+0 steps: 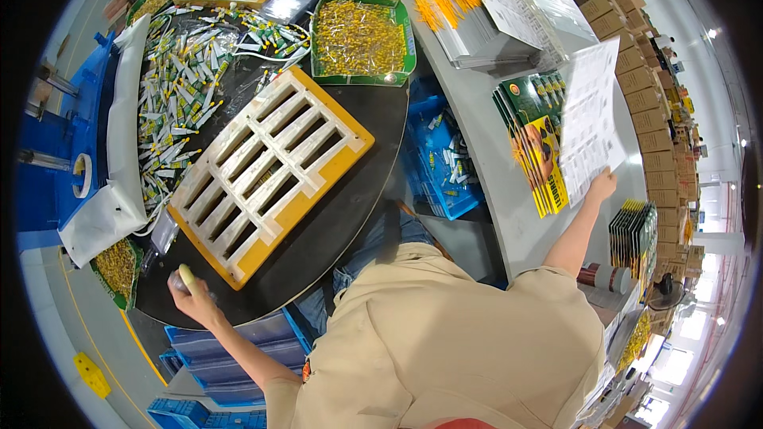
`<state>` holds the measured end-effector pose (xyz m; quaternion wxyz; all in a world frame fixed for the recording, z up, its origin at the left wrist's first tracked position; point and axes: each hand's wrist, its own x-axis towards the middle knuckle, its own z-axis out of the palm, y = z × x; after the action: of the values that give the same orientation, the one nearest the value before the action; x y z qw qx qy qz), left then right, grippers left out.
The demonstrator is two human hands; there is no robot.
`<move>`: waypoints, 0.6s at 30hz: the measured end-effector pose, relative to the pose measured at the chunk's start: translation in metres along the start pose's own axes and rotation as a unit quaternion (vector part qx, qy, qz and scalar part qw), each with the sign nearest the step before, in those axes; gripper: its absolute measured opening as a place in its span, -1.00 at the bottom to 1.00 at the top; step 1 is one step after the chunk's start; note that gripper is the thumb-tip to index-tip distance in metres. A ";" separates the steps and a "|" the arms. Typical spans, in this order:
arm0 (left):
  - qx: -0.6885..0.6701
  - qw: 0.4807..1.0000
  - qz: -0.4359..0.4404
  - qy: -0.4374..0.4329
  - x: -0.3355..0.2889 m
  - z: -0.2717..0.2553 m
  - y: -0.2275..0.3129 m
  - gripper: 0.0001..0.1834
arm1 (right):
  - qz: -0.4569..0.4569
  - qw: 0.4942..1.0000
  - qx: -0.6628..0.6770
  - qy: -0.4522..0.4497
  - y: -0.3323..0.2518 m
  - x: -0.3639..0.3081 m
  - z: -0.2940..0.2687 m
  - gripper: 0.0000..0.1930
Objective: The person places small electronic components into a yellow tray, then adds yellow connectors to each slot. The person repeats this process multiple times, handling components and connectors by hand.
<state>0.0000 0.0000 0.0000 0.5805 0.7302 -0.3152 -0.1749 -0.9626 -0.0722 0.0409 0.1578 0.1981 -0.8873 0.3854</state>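
At the right, my right hand [604,184] pinches the lower edge of a white printed sheet [590,115]. The sheet stands tilted over a stack of green and yellow printed cards [540,143] on the grey table. My left hand [193,300] is over the near left edge of the black round table, fingers curled and a pale yellow cover on one fingertip. Something greyish shows at its fingers, too small to make out. Beyond it lies a yellow-edged tray [278,226] with rows of narrow white slots. Small tubes with yellow caps [171,99] are heaped behind the tray.
A green-edged box of small yellow pieces [359,36] stands at the back. Between the tables sits a blue bin [451,163] with several tubes. Stacked grey cards with orange ties [477,20] lie at the far right table. Blue machinery [60,151] borders the left side.
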 end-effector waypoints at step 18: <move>-0.031 0.983 -0.079 -0.165 -0.045 0.118 0.081 -0.88 | -0.537 0.434 0.351 -0.633 -0.390 -0.494 0.031 -0.77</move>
<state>-0.1275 -0.0671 0.0417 0.5269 0.6955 -0.3426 -0.3482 -0.3515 -0.2249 0.0489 -0.3559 0.8616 -0.2430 0.2681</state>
